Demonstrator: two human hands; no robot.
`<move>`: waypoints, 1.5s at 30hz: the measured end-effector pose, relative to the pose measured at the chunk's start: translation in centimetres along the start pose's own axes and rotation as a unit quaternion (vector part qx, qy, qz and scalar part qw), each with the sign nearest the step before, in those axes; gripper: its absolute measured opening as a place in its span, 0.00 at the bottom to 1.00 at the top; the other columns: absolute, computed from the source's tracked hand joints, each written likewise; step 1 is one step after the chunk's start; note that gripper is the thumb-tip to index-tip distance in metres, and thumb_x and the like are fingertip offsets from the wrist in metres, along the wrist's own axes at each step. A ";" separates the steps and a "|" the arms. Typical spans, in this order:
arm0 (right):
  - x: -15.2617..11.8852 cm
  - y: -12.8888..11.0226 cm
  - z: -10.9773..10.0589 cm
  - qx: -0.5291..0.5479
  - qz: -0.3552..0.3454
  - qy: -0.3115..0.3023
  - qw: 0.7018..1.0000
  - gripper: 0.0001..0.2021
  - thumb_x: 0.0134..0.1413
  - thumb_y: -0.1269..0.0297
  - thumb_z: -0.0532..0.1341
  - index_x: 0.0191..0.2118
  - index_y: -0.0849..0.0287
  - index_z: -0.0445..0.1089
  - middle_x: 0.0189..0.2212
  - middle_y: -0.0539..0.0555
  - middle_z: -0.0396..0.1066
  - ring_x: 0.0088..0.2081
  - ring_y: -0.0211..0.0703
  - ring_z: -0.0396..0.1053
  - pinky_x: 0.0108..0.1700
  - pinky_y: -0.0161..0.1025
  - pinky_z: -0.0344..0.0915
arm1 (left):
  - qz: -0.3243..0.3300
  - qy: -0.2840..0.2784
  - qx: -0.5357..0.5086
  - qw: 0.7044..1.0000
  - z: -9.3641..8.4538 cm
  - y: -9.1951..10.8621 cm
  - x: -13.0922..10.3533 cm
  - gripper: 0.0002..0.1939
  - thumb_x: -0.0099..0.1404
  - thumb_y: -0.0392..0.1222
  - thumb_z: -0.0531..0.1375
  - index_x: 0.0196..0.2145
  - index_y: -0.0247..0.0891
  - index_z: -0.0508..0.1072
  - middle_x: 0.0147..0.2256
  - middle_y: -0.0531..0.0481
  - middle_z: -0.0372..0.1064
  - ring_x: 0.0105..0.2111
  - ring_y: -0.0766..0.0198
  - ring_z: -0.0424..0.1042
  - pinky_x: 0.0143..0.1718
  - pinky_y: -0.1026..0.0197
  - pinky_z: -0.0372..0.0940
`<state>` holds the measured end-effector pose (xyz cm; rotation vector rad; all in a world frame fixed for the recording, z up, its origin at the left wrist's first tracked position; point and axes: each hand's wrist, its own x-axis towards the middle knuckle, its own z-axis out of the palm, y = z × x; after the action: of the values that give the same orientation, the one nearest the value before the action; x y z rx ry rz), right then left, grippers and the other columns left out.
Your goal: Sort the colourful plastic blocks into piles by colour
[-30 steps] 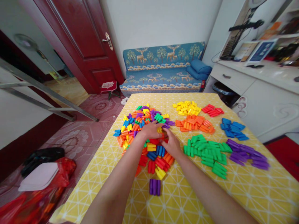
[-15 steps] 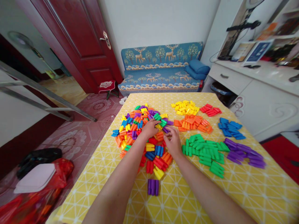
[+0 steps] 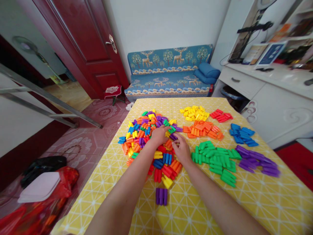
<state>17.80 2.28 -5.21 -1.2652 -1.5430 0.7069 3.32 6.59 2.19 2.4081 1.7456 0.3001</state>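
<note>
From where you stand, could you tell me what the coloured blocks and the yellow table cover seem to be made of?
Mixed blocks: likely moulded plastic, smooth with a slight sheen, in saturated uniform colours. Table cover: probably cloth or coated fabric, printed with white lines, lying flat and draping over the edge; which one, I cannot tell.

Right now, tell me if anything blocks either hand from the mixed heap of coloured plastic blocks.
Nothing visible does: the left hand and right hand already rest on the mixed heap of coloured plastic blocks.

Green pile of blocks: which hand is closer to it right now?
Right. The right hand sits just beside the green pile; the left hand is farther away, on the mixed pile.
</note>
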 end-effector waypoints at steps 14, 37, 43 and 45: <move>-0.1 -0.4 0.1 0.006 -0.042 0.004 0.999 0.18 0.52 0.68 0.57 0.50 0.57 0.67 0.49 0.57 0.68 0.44 0.46 0.69 0.48 0.46 0.68 | 0.001 0.149 -0.060 0.987 -1.3 0.0 -2.9 0.27 0.54 0.37 0.65 0.52 0.48 0.70 0.49 0.48 0.69 0.39 0.57 0.73 0.37 0.61 0.67; -0.3 -1.8 -0.2 0.176 0.044 -0.004 0.983 0.27 0.54 0.60 0.60 0.59 0.58 0.59 0.33 0.51 0.74 0.36 0.43 0.71 0.42 0.42 0.67 | 0.029 0.161 -0.207 0.965 -0.3 -0.9 -7.6 0.32 0.54 0.32 0.63 0.56 0.45 0.67 0.51 0.47 0.68 0.49 0.55 0.70 0.51 0.55 0.67; -0.7 -2.7 -0.4 0.126 0.005 -0.015 0.992 0.20 0.54 0.58 0.60 0.53 0.57 0.67 0.37 0.54 0.74 0.38 0.44 0.71 0.43 0.43 0.69 | 0.052 0.202 -0.261 0.942 0.2 -0.6 -7.7 0.26 0.55 0.31 0.63 0.52 0.44 0.71 0.50 0.47 0.69 0.50 0.58 0.69 0.53 0.56 0.65; -0.7 -2.6 -0.3 0.120 -0.015 -0.027 0.992 0.17 0.54 0.58 0.61 0.48 0.56 0.70 0.41 0.55 0.74 0.42 0.46 0.71 0.46 0.45 0.69 | 0.069 0.202 -0.285 0.934 0.3 -0.6 -7.6 0.24 0.56 0.31 0.63 0.52 0.43 0.72 0.50 0.46 0.69 0.51 0.58 0.69 0.54 0.55 0.65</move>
<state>17.10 0.80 -2.99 -1.0498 -1.4670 0.8854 0.54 -0.47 1.18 2.1203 1.3466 1.2105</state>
